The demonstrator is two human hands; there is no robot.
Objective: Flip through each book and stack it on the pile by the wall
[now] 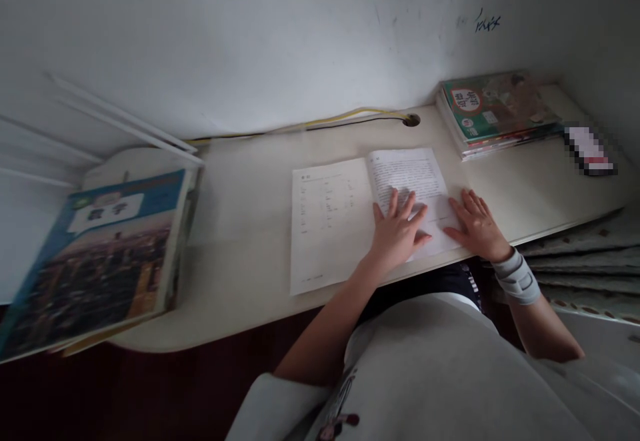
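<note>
Our left grip (399, 226), empty and splayed wide, lies on the open book (333, 248), at three o'clock from its twelve-to-six spine (371, 184); our right grip (477, 228), fanned, empty, overlaps that side's edge.

I have the open booklet (330, 241) on the surface (250, 281), between its middle and the near edge. My left grip (399, 224) lies on the booklet's right page (407, 171); my right grip (477, 224) rests at that page's outer side, by the near edge. One book stack (115, 254) covers the left end. Another pile (500, 108) sits toward the far right corner, with a phone (589, 149) just right of it. Left of that pile, cables (325, 120) run from a hole (411, 120) leftward along the far edge, before the wall (300, 41).
</note>
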